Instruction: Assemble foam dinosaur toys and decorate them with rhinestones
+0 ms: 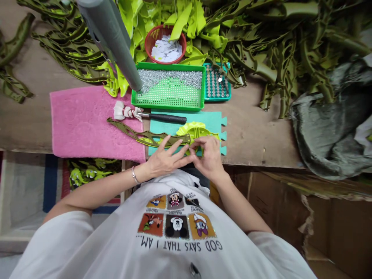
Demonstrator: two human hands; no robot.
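Note:
On the teal foam mat [162, 118] lies a long curved olive plastic part [148, 136] with cut-out holes, joined to a lime-green plastic piece [200, 130]. My left hand [165, 159] rests along its near edge, fingers spread and stretched out over it. At the part's right end, my right hand [209, 157] has thumb and forefinger pinched together, close to the left fingertips. Whatever sits in that pinch is too small to make out. Just beyond lies a hammer [165, 117] with a black handle and a head wrapped in white cloth.
A green tray of small metal fasteners [171, 79] stands behind the mat. Beside it are a teal box of round metal pieces [216, 83] and a red basket of white pieces [166, 48]. Olive parts [270, 50] pile up behind. A pink towel [78, 124] lies left.

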